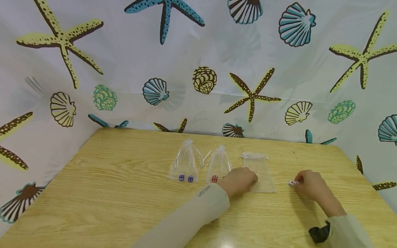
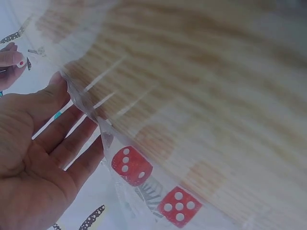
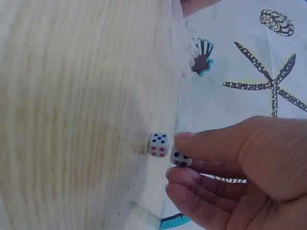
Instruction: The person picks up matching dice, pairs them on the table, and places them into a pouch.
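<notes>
My left hand (image 1: 238,181) is at the left edge of a flat, sheer drawstring bag (image 1: 263,175). In the left wrist view, the thumb and fingers lie on either side of a clear bag edge, with the fingertips hidden behind it. Thumb and fingers of my right hand (image 3: 225,163) pinch a white die (image 3: 180,157) low over the table. Right beside it sits another white die (image 3: 159,145), showing blue and red dots. Partly hidden by the left hand is a second bag (image 1: 219,162) with two red dice (image 2: 132,166) in it.
Left of these, a third sheer bag (image 1: 186,158) holds two blue dice (image 1: 181,177); its cords trail toward the middle bag. All lie on a wood-grain table (image 1: 124,193). Behind the table hangs a white cloth (image 1: 186,51) printed with shells and starfish.
</notes>
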Action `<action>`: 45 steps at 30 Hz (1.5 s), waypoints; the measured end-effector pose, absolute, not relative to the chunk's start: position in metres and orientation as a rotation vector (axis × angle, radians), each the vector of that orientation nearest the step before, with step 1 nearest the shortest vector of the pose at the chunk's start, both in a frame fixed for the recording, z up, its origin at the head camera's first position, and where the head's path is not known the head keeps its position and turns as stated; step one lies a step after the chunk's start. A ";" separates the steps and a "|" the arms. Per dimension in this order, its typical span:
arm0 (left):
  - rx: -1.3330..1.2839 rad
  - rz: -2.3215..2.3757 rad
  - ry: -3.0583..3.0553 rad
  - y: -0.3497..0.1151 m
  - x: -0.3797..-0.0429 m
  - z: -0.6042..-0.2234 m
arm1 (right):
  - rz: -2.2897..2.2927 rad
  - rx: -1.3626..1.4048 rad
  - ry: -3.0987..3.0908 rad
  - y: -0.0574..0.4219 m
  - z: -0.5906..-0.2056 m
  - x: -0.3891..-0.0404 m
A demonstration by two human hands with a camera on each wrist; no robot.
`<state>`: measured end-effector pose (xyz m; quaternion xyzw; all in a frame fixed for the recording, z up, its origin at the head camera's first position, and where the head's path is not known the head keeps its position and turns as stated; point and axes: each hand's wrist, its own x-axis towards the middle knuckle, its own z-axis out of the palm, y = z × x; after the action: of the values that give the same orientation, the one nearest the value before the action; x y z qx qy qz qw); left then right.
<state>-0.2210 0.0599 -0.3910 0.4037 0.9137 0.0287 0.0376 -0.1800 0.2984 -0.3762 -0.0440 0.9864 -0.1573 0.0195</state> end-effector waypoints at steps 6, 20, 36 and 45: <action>1.227 0.078 2.797 0.059 -0.221 -0.390 | -0.554 -0.173 3.062 0.284 -0.373 -0.169; 1.240 0.144 2.799 0.056 -0.221 -0.390 | -0.712 -0.460 2.956 0.229 -0.381 -0.133; 1.219 0.199 2.781 0.055 -0.221 -0.391 | -0.841 -0.746 2.752 0.181 -0.384 -0.109; 1.220 0.197 2.773 0.056 -0.222 -0.391 | -0.787 -0.705 2.767 0.182 -0.390 -0.109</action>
<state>-0.2217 0.0563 -0.3908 0.4013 0.9121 0.0649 0.0527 -0.1094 0.1818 -0.3903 -0.2370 0.9304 -0.2647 0.0900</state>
